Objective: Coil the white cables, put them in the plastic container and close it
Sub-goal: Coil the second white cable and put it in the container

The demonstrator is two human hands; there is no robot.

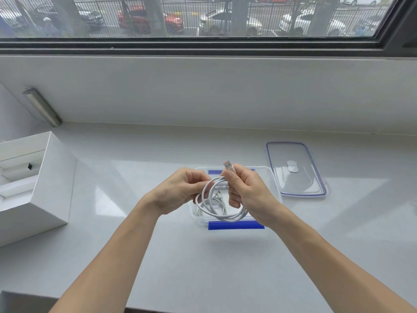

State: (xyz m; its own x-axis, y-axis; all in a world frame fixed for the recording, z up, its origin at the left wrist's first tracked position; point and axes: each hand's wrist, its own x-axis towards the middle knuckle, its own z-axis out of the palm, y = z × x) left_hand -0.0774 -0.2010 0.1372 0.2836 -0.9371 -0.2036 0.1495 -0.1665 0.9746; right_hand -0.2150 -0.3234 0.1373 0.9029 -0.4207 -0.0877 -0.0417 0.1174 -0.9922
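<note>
Nearby, lid (296, 169) beside container (268, 170).

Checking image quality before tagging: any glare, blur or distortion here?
Head view: soft daylight, faint shadows; pale reflections on the glossy white counter; wide-angle bend in the dark window frame; coiled white cable and clear plastic lid sharp; street outside soft.

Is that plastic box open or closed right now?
Open. The plastic container has no lid on; its lid lies flat on the counter to its right.
</note>
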